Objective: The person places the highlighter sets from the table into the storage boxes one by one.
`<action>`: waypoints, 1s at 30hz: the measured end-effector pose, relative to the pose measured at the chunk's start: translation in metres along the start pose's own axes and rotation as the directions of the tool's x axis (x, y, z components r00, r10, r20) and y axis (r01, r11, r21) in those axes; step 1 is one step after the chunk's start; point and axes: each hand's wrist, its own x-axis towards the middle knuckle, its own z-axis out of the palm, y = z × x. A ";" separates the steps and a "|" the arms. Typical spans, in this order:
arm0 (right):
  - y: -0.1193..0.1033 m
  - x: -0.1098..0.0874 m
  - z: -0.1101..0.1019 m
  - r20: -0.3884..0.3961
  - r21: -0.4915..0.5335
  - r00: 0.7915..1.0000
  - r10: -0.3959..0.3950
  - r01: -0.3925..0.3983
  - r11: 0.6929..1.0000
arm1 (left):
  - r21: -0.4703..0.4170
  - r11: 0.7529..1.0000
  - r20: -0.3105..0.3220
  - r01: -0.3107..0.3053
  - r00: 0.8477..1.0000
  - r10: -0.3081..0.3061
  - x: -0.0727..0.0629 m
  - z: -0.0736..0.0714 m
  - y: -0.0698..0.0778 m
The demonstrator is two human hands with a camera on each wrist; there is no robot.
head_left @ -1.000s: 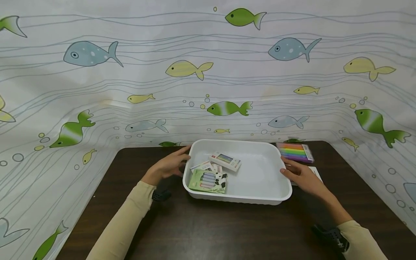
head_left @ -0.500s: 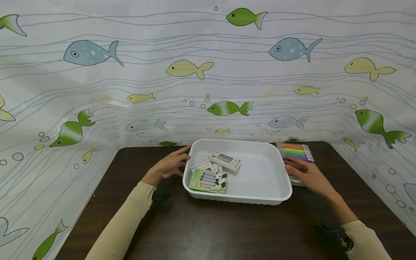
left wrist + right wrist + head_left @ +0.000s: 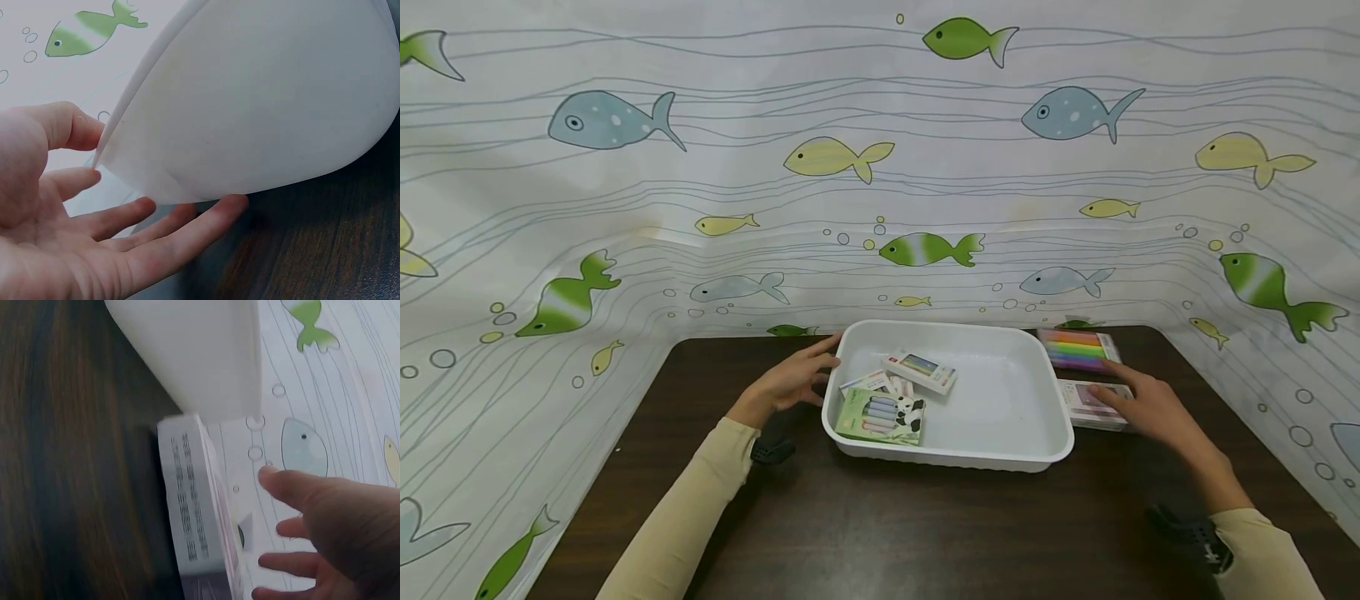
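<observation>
A white plastic bin [image 3: 925,457] stands on the table. My left hand [image 3: 784,382] is at its left end; in the left wrist view, the thumb and fingers touch the rim and outer wall, with the fingers fairly straight. On the other side, my right hand [image 3: 1153,407] spreads over a white-and-purple box [image 3: 1086,404] beside the bin. The right wrist view shows that box [image 3: 194,500] with small print on its side, and a gap to the thumb. Behind it lies a clear pack of rainbow-coloured pens [image 3: 1075,346], near my right fingertips.
Inside the bin, at its left, lie a green panda box of pens [image 3: 880,418], a white box with a picture [image 3: 921,372] and smaller white boxes [image 3: 871,382]. The dark wooden table [image 3: 880,533] ends at a fish-patterned backdrop [image 3: 880,200].
My right hand has left the bin's right rim and moved right, over the white-and-purple box, which now shows more fully. My left hand and the bin stay in place.
</observation>
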 end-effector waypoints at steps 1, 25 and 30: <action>0.004 0.001 -0.001 0.010 -0.017 1.000 0.025 -0.025 1.000 | 0.001 1.000 0.000 0.000 1.000 0.000 0.000 0.000 0.000; 0.027 0.003 -0.009 0.129 -0.102 0.956 0.263 -0.251 0.963 | 0.016 1.000 0.002 0.009 1.000 -0.009 -0.002 0.000 -0.003; 0.021 0.003 -0.005 0.117 -0.060 0.954 0.276 -0.271 0.961 | 0.016 1.000 0.004 0.004 1.000 -0.004 -0.001 0.000 -0.001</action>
